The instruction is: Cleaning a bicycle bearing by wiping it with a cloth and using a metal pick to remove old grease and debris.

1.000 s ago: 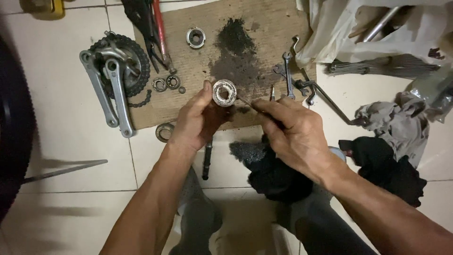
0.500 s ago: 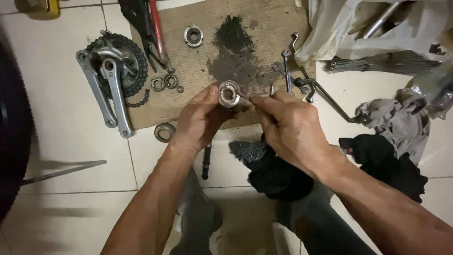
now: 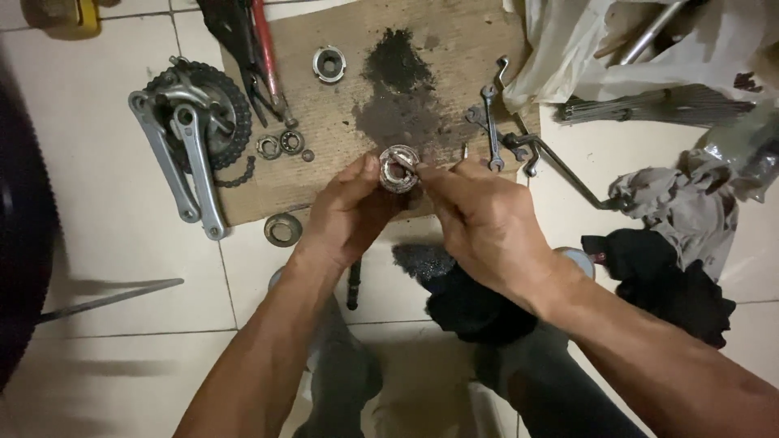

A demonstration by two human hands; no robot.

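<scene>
My left hand [image 3: 350, 212] grips a round metal bearing cup [image 3: 398, 165] and holds it up over the front edge of a brown board [image 3: 454, 49]. My right hand [image 3: 485, 221] pinches a thin metal tool whose tip reaches into the cup's opening; the tool itself is mostly hidden by my fingers. Both hands touch around the cup. Beneath them a dark grease smear [image 3: 399, 89] stains the board.
Crank arms with a chainring and chain [image 3: 191, 134] lie left. Red-handled pliers [image 3: 256, 49], a metal cup [image 3: 329, 63], small bearing rings [image 3: 280, 144], a loose ring [image 3: 282, 229], wrenches [image 3: 491, 122], a black rag [image 3: 475, 304], grey and black cloths [image 3: 677, 235], a tyre [image 3: 20, 243].
My right hand has moved closer to the cup, bringing the thin tool's tip from beside it into its opening. The left hand keeps holding the cup in much the same place.
</scene>
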